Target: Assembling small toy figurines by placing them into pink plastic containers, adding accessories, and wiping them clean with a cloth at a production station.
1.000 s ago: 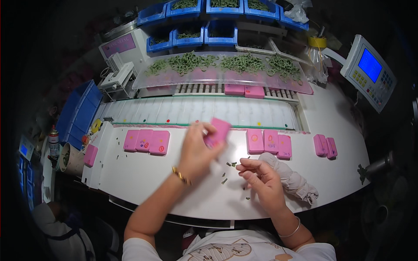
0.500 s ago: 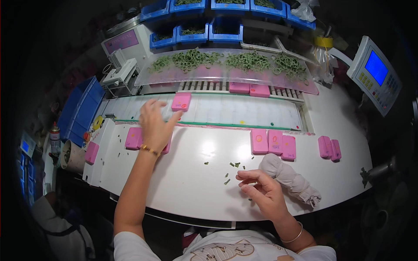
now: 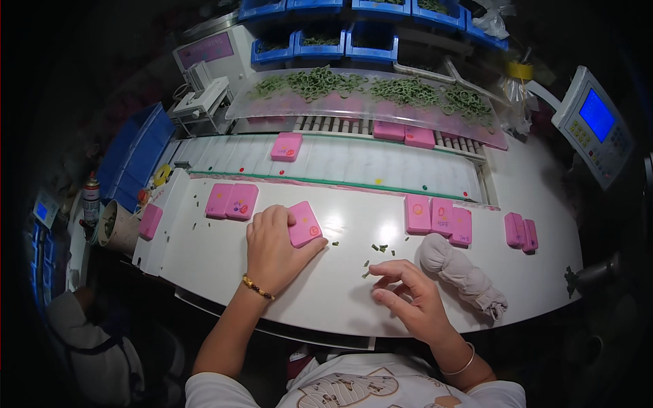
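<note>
My left hand [image 3: 273, 241] rests over the white table with its thumb and fingers around the lower left side of a pink box [image 3: 305, 224] marked with a small red ring. Farther left, two more pink boxes [image 3: 231, 201] lie side by side. My right hand [image 3: 408, 299] hovers near the table's front edge, fingers loosely curled and thumb apart, with nothing visible in it. Just beyond its fingertips are several small green plant bits [image 3: 381, 249]. A rolled grey cloth [image 3: 462, 277] lies right beside this hand.
A pink box [image 3: 286, 147] sits on the white conveyor [image 3: 340, 160]. Three pink boxes [image 3: 431, 219] stand right of centre, two more [image 3: 520, 232] farther right. Beyond are a clear tray [image 3: 245, 105] of green rings, blue bins [image 3: 371, 44] and a scale display [image 3: 595, 122].
My left hand has come back from beside the box on the conveyor to a box on the table, which now lies farther right. My right hand keeps its pose. The view has shifted slightly.
</note>
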The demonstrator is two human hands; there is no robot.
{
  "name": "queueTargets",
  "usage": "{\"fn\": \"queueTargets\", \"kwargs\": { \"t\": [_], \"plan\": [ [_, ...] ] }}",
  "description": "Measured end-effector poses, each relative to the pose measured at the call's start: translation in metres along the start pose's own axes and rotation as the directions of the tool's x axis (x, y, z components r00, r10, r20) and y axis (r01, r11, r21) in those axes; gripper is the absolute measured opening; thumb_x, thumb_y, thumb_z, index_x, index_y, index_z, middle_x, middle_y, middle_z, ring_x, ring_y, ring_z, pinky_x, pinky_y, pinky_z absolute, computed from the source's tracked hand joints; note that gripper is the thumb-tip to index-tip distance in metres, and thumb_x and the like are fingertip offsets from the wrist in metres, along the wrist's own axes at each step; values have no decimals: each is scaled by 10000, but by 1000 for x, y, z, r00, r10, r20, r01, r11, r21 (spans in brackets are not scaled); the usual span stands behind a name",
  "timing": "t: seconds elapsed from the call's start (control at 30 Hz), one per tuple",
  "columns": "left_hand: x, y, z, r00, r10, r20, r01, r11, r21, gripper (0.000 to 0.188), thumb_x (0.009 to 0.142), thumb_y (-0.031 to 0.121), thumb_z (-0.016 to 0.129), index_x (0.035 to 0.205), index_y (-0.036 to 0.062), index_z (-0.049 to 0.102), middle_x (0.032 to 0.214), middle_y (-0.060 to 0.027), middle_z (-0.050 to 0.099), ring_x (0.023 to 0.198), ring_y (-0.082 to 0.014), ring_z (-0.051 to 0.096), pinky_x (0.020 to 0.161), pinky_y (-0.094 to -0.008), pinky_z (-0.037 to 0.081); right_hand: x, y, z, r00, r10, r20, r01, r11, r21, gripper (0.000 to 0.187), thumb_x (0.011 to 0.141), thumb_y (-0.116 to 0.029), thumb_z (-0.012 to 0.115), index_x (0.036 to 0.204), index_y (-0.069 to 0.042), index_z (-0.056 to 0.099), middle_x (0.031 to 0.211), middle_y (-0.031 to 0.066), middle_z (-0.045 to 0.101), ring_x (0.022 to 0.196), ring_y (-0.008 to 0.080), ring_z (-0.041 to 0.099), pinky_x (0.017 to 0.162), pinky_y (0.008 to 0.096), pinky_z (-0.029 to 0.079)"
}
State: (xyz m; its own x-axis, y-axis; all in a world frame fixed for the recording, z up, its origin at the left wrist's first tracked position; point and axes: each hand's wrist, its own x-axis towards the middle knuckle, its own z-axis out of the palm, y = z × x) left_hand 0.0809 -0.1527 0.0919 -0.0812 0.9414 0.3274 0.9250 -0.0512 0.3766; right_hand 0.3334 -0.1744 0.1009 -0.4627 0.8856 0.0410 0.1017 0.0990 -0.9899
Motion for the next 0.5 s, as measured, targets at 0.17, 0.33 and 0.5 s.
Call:
{"fn": "queueTargets", "kwargs": {
  "t": [0.17,0.33,0.5],
  "plan": [
    [12,12,22,999,50,-9,-51,995,-91,402,714,223,768,956,27,515,989,-150,556,908,-325,507,804,-410,429,-2,0,0,1000,18,-8,-18,1000,-10,313,873,-79,662,1181,-48,613,1138,74,600,919,114,615,686,208,459],
    [3,30,23,989,106,107,-18,786,-617,378,748,106,720,1051,31,508,1208,-165,544,1080,-242,522,876,-354,440,-1,16,-4,993,16,-121,-10,998,56,387,871,-47,657,1241,-1,552,1178,101,575,941,124,609,704,219,481],
    [-27,68,14,929,361,86,-57,368,-928,551,721,29,724,1195,56,445,1291,-157,405,1210,-243,463,924,-345,484,4,7,-11,985,137,-100,-62,838,542,531,844,12,672,1318,34,435,1256,127,491,1040,146,557,738,230,500]
  ]
}}
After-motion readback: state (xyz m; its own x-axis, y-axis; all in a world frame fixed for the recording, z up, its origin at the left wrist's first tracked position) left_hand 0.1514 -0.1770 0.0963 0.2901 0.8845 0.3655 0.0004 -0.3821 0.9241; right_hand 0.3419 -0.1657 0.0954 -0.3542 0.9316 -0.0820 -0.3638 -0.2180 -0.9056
